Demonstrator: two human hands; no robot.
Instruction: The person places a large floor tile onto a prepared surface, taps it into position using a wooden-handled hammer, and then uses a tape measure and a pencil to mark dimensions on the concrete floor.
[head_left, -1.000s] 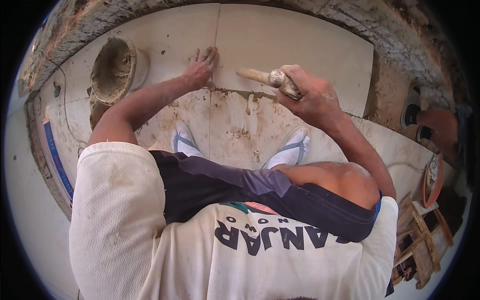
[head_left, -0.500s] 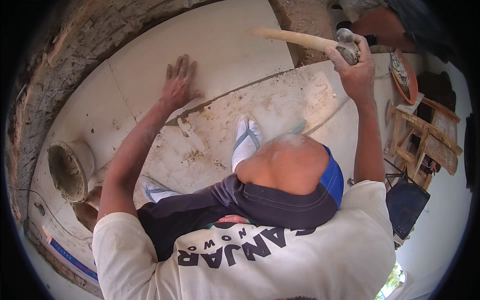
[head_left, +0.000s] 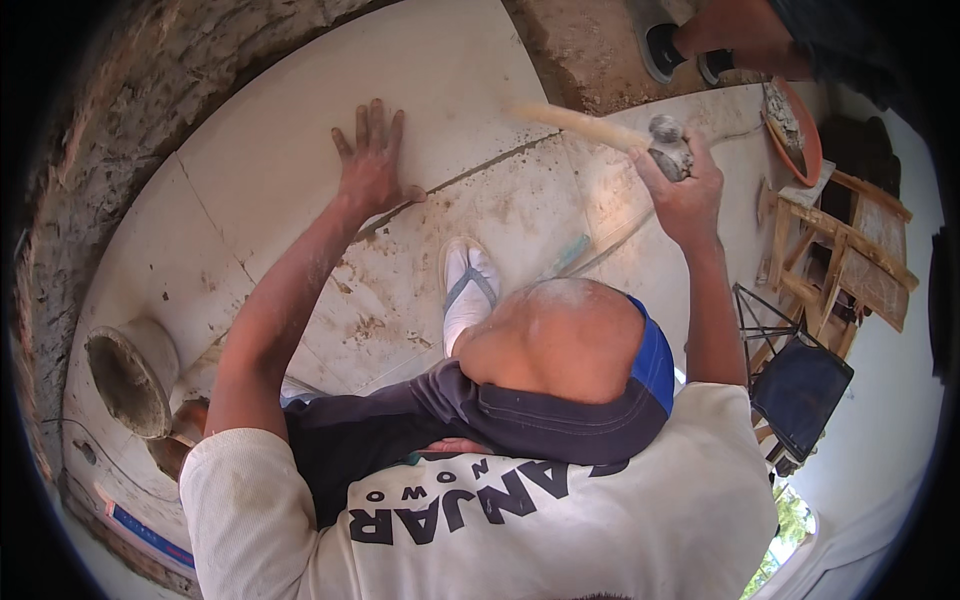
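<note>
My left hand [head_left: 372,172] rests on a large pale floor tile [head_left: 440,70], fingers spread, its thumb by the joint along the tile's near edge. In my right hand [head_left: 692,195] is a hammer [head_left: 585,124], gripped around its dark metal head. Its pale wooden handle points left over the tile, and the far end is slightly blurred. Whether the handle's tip touches the tile I cannot tell. Smears of dry mortar mark the nearer tiles [head_left: 400,290], where my sandalled foot [head_left: 468,285] stands.
A mortar-crusted bucket [head_left: 132,375] lies on the left beside a rough wall [head_left: 110,130]. Toward the right are an orange basin [head_left: 797,135] with mortar and a wooden frame [head_left: 835,245]. Another person's feet [head_left: 662,52] stand on bare ground at the far right.
The view has shifted a little. My left hand has moved rightward on the tile with its fingers wider apart. My right hand and the hammer have come nearer to me.
</note>
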